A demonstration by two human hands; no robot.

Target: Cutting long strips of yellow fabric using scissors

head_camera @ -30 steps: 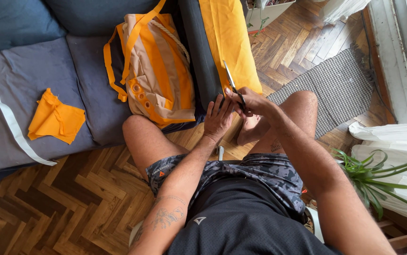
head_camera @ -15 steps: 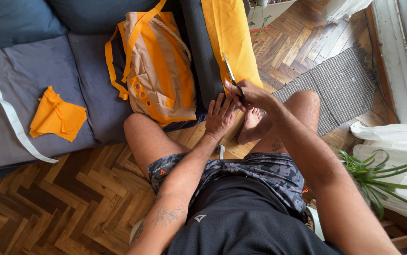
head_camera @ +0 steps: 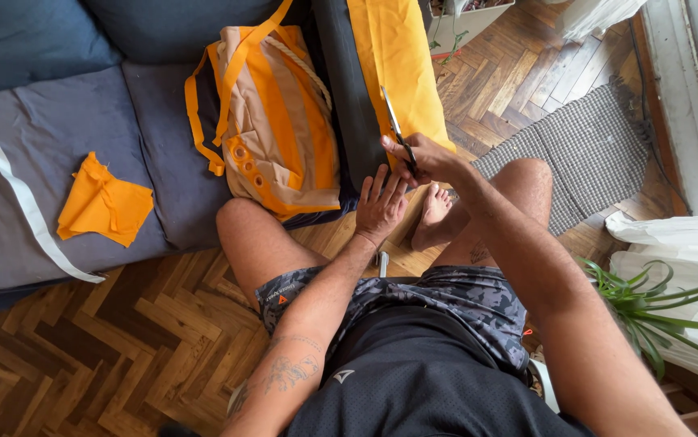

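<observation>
I sit on a wooden floor with my legs folded. My right hand grips a pair of dark scissors, blades pointing up over a long strip of orange fabric that lies on dark fabric. My left hand rests flat with fingers spread at the lower edge of the dark fabric, just below the scissors. An orange and beige bag-like piece with orange straps lies to the left of my hands.
A blue-grey cushion mat carries a folded orange scrap and a white strap. A grey checked rug lies on the right. A green plant and white cloth stand at right.
My right hand has lifted slightly with the scissors along the orange strip. My left hand stays flat on the fabric edge.
</observation>
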